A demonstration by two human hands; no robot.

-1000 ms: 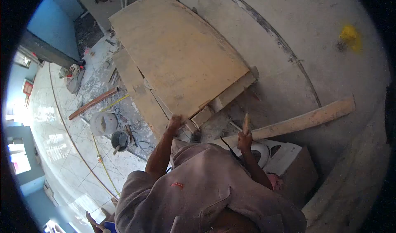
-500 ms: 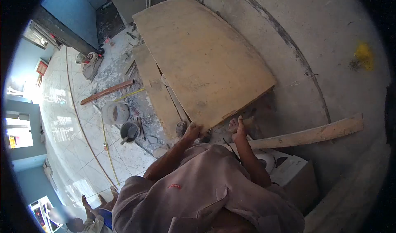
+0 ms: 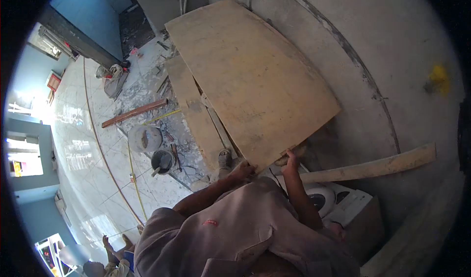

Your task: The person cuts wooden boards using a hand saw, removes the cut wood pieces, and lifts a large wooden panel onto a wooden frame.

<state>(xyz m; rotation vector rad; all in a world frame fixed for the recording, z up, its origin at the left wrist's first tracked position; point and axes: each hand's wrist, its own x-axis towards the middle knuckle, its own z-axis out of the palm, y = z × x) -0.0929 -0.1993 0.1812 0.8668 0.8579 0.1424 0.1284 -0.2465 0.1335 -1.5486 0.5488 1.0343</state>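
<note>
A large plywood sheet (image 3: 260, 81) slopes away in front of my body, one side lying over a second plywood piece (image 3: 189, 100). At its near left corner my left hand (image 3: 244, 170) is closed on the edge. Farther right along that same near edge, my right hand (image 3: 290, 160) has its fingers wrapped around the wood, partly hidden beneath it. A narrow wooden strip (image 3: 218, 127) shows in the gap between the two boards. My shod foot (image 3: 224, 157) stands beside the left hand.
A long curved-looking plank (image 3: 373, 168) lies at right, above a white appliance (image 3: 353, 206). On the left are a pale bucket (image 3: 145, 138), a dark bucket (image 3: 163, 161), a reddish bar (image 3: 135, 113) and a yellow tape measure (image 3: 135, 181). Another person (image 3: 110, 264) is at lower left.
My right hand, open just off the near edge before, has moved up and closed on the plywood sheet. My left hand stays at the corner. The whole view has shifted slightly.
</note>
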